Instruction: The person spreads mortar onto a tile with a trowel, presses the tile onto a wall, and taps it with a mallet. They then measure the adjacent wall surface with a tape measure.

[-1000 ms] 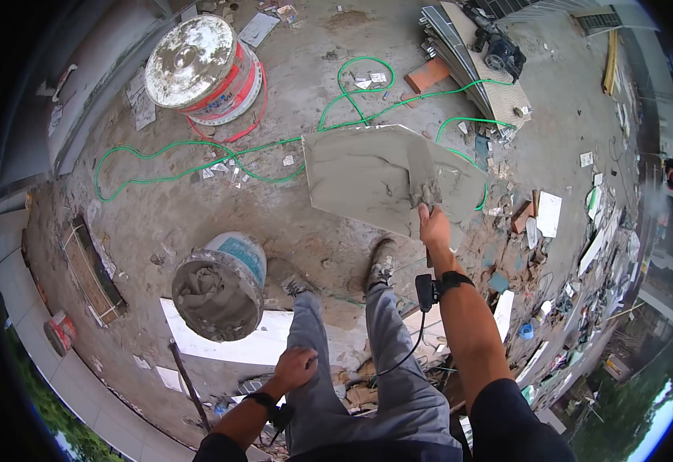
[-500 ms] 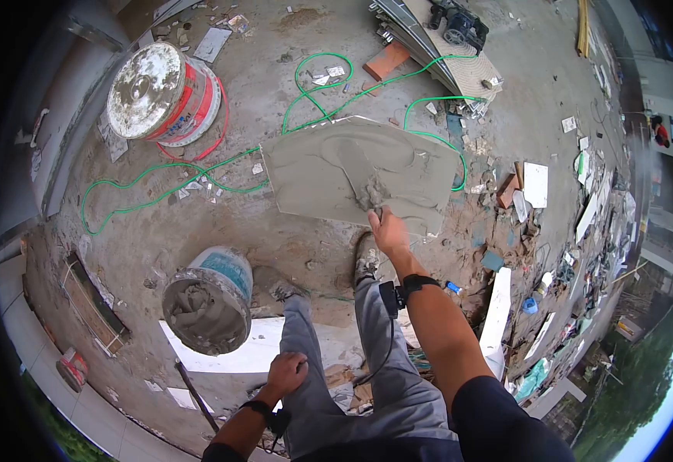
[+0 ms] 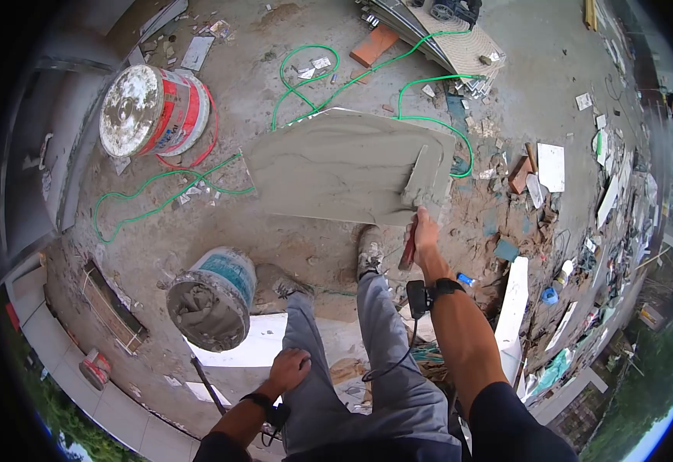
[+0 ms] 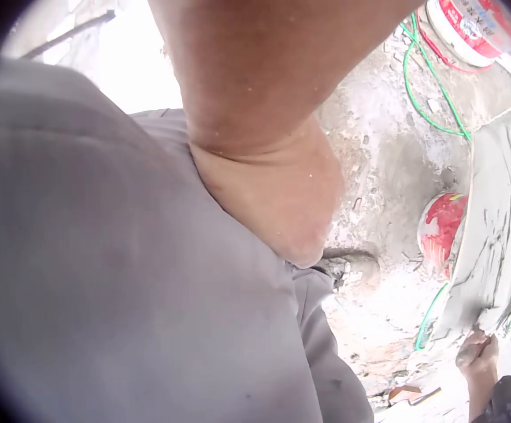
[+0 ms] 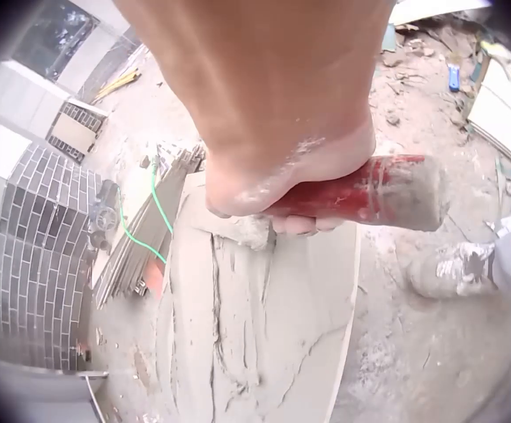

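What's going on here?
A person's right hand grips a red-handled trowel, its blade on grey, mortar-like paste spread over a broad board. The left hand rests on the left leg. Beside the left shoe, a bucket holds similar grey paste.

The place looks like a building site, partly open to the outdoors; a mortar-coated slab [image 3: 328,169] lies on rough, dirty ground [image 3: 305,244], near 1 bucket [image 3: 230,269] of similar grey mix [image 3: 207,312]; stacked panels [image 3: 467,52], an orange brick [image 3: 374,45] and a green hose or cable [image 3: 452,76] lie beyond; broken scraps [image 3: 551,168] litter the head view's right side; trees [image 3: 648,404] show at the edge.
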A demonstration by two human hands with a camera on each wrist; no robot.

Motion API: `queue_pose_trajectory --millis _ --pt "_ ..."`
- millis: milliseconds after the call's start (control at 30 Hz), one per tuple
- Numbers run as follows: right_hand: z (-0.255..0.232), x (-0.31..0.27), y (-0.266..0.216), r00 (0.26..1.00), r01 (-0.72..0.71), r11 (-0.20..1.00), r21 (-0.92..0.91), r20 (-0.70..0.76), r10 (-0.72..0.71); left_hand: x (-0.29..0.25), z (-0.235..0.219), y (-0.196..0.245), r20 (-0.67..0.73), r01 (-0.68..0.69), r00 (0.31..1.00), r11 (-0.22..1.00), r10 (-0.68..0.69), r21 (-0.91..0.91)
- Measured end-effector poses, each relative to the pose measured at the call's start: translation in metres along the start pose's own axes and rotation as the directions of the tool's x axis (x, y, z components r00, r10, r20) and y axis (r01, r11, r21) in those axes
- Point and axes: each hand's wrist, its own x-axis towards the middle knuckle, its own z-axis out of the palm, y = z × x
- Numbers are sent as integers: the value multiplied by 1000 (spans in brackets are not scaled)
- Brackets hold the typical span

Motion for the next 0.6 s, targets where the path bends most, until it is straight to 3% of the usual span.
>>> queue_pose_trajectory --millis 33,67,200,267,300,333,367,433,500,533,567,600 --pt "27 -27 -1 999 -41 985 168 32 36 2 -4 2 18 7 1000 1000 -7 6" --pt "44 -30 16 994 -81 976 203 94 63 3 -7 4 36 11 999 1000 -12 10" --pt "126 -85 26 956 -196 961 194 258 143 2 -5 -7 73 -1 997 999 -2 47" --pt "146 -84 30 925 38 964 -262 373 65 -2 1 -11 66 -4 998 1000 2 28" --pt "147 -74 36 927 31 964 -265 368 72 -5 1 -12 38 -12 999 1000 12 16" --pt "146 -61 37 913 387 711 -587 353 -205 -7 2 -13 8 -22 1000 1000 22 2" --pt "142 -49 37 785 573 236 -785 442 -435 -11 4 -16 10 -21 1000 1000 21 -6" --pt "124 -57 -7 880 436 299 -849 332 -339 -13 7 -22 -33 -19 999 999 18 -38" --pt "98 -23 3 816 436 256 -863 258 -518 -15 6 -25 -46 -36 998 998 34 -44" --pt "103 -29 -6 811 439 244 -865 264 -522 -17 6 -26 -48 -45 998 998 43 -38" --pt "107 -40 -19 909 405 599 -691 232 -347 -20 6 -28 -53 -48 998 998 46 -47" --pt "112 -47 -29 953 257 864 -434 262 -152 -21 6 -30 -55 -51 997 996 48 -67"
